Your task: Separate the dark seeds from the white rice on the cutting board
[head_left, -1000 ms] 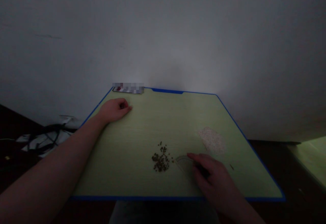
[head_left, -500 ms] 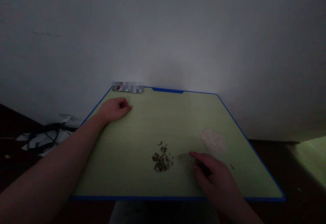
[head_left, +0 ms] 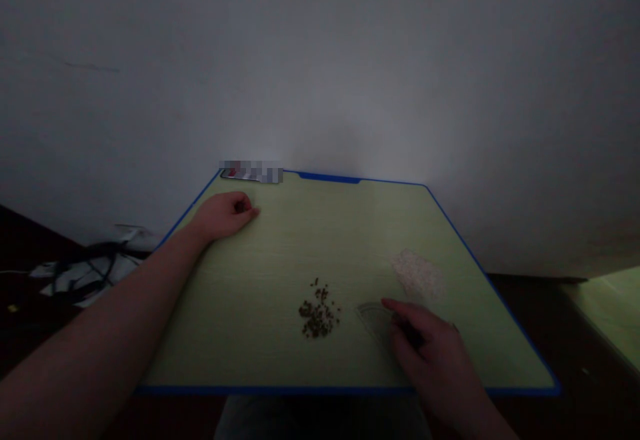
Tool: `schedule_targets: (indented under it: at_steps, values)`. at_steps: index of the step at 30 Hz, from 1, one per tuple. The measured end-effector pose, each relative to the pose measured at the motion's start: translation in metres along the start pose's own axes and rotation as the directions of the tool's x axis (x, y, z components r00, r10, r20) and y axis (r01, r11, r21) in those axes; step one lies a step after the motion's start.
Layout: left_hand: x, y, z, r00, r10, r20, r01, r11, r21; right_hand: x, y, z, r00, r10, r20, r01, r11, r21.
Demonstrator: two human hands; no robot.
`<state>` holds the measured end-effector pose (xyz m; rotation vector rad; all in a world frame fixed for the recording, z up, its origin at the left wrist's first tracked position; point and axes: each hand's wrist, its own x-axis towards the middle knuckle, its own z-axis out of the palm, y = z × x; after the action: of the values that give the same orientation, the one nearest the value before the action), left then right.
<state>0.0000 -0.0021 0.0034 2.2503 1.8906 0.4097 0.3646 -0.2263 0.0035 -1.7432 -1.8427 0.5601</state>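
Observation:
My left hand (head_left: 226,214) rests near the far left corner of a pale green table with a blue rim (head_left: 350,390), its fingers curled into a loose fist; whether it holds anything is hidden. My right hand (head_left: 435,353) lies near the front edge with its forefinger stretched over a small clear plastic piece (head_left: 373,317), the other fingers curled around something dark. A pile of small dark brown grains (head_left: 318,312) lies just left of the clear piece. A patch of white grains (head_left: 418,276) lies just beyond my right hand.
A small flat object (head_left: 250,172), partly blurred out, lies at the table's far edge against the grey wall. Dark cables and pale clutter (head_left: 85,272) sit on the floor to the left. Another pale green surface (head_left: 613,307) shows at the right.
My right hand and the clear piece under its finger have slid a little to the right, away from the dark grains. The left hand has not moved.

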Motion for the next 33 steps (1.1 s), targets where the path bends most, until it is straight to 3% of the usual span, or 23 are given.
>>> schedule_targets:
  at_steps: [5,12,33]
  values:
    - [0.001,-0.002,0.001,1.000,-0.005,0.011,0.005,1.000,0.018,0.006,0.000,-0.002,0.999,-0.026,0.026,0.026,0.999,0.018]
    - [0.002,-0.004,0.003,1.000,-0.006,-0.005,0.006,1.000,0.015,0.001,-0.005,-0.001,0.979,-0.127,0.158,0.123,0.992,0.036]
    - [0.000,0.000,0.000,1.000,-0.014,-0.005,0.014,0.999,0.031,0.015,-0.012,-0.004,0.941,-0.240,0.238,0.218,0.969,0.114]
